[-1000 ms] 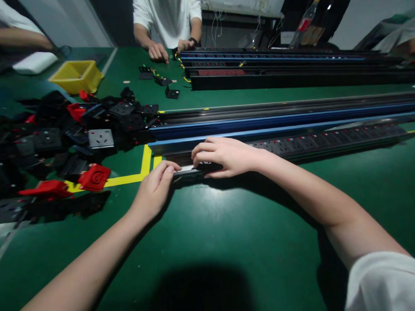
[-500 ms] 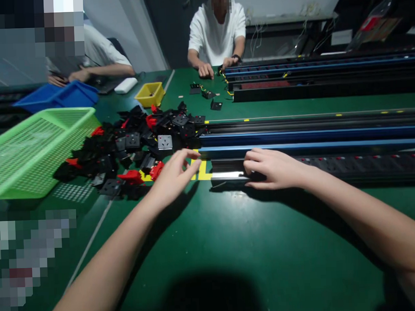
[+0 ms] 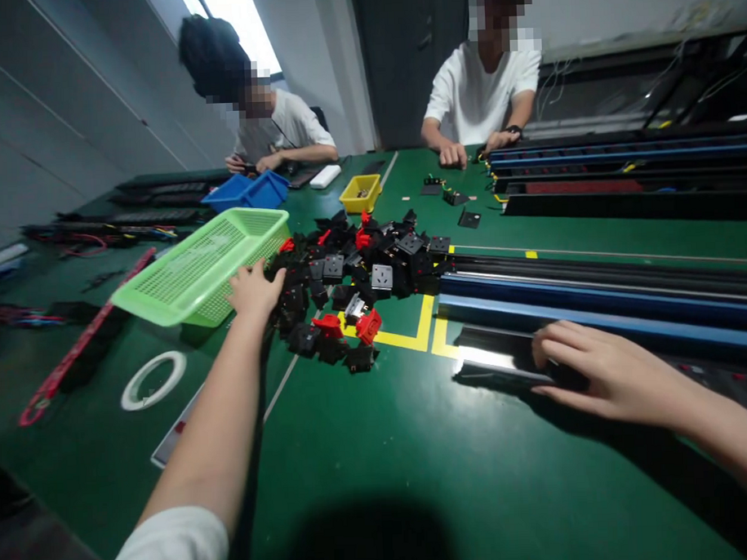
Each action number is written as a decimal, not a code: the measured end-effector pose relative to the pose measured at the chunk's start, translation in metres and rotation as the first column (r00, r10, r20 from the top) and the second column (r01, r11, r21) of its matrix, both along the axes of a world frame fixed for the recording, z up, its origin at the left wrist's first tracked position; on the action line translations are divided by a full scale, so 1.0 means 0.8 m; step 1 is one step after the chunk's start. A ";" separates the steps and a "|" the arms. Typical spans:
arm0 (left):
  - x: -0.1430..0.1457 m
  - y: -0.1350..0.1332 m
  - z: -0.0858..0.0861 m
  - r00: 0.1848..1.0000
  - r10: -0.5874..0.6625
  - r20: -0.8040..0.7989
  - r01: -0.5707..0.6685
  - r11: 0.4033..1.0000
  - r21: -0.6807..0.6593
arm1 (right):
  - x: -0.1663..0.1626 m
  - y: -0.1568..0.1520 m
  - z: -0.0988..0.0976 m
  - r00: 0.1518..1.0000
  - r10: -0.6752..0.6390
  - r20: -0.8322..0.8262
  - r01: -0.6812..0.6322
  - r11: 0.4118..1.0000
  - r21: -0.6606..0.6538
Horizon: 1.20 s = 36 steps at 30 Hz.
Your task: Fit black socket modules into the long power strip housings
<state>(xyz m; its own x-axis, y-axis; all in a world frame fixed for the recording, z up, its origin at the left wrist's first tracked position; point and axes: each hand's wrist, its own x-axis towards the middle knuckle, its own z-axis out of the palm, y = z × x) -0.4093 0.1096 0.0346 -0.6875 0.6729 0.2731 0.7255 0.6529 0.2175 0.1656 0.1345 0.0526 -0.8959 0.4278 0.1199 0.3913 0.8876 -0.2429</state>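
My left hand (image 3: 256, 296) is open, fingers spread, between the right side of the green basket (image 3: 194, 307) and the left edge of a heap of black and red socket modules (image 3: 382, 277). Its fingers are apart with nothing seen in them. Over to the right, my right hand (image 3: 588, 370) is closed across a black metal channel (image 3: 486, 349), thumb at the near edge and fingers at the far edge. What lies under the palm is hidden. Red-and-black modules sit in the channel farther right. Blue-edged rails (image 3: 571, 326) run just behind it.
Two people sit across the table with blue bins (image 3: 248, 190) and a yellow bin (image 3: 361, 194) near them. More long rails (image 3: 628, 202) lie at the back right. A tape roll (image 3: 132, 394) and a red strip (image 3: 85, 347) lie at the left.
My left hand has gone from beside the channel's end leftward to the basket, its fingers spreading. My right hand stays on the channel. The view has turned to the left.
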 end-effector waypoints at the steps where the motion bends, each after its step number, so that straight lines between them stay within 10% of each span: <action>1: -0.005 0.002 -0.002 1.000 0.011 0.029 -0.010 0.999 -0.040 | 0.001 0.001 -0.001 1.000 -0.008 -0.002 0.008 1.000 -0.005; 16: 0.026 -0.005 -0.007 0.989 -0.020 0.149 0.061 0.958 -0.279 | -0.002 -0.003 0.002 1.000 -0.008 0.013 0.007 1.000 0.020; 29: 0.179 -0.020 -0.006 0.983 -0.090 0.163 0.120 0.976 -0.183 | -0.003 -0.005 0.004 0.999 0.039 -0.018 -0.037 0.995 0.096; 36: 0.283 -0.031 0.043 0.928 -0.359 -0.097 0.369 0.920 0.129 | -0.005 -0.007 0.005 0.997 0.074 0.009 -0.074 0.985 0.155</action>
<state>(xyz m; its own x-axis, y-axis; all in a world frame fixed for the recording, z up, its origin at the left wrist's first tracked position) -0.1827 0.0847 0.0687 -0.3782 0.8236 0.4227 0.9239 0.3069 0.2285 0.1620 0.1286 0.0563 -0.9249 0.3369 0.1764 0.3239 0.9409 -0.0988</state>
